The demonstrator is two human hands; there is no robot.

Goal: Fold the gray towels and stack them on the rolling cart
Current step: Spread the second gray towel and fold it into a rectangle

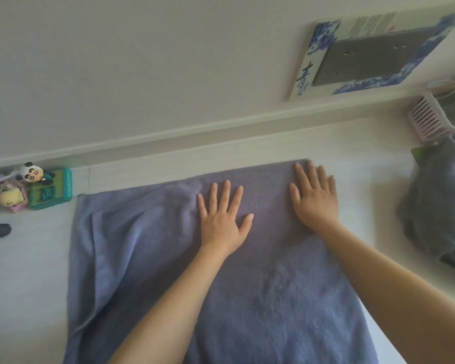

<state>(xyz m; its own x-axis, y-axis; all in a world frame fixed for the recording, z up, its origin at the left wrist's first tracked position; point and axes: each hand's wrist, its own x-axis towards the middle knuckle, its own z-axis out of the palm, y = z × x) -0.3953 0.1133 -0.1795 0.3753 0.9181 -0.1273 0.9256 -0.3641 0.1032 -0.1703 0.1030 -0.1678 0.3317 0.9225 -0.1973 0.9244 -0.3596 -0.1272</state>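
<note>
Pale tabletop [24, 271] against a cream wall is carrying a gray towel [247, 298], lying spread. Left hand [222, 219] and right hand [315, 199] are pressing flat beside each other, each grip spread, likely smoothing it before folding. More gray towels [436, 206] are waiting well right of the grip.

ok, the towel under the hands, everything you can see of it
The gray towel is a blue-gray terry cloth spread flat on a pale surface, far edge towards the wall and near end running out of frame. Its right part lies smooth; the left part shows long ridges and a turned-over strip along the left edge. The left hand and right hand press on it, fingers straight, near the far edge.
</note>
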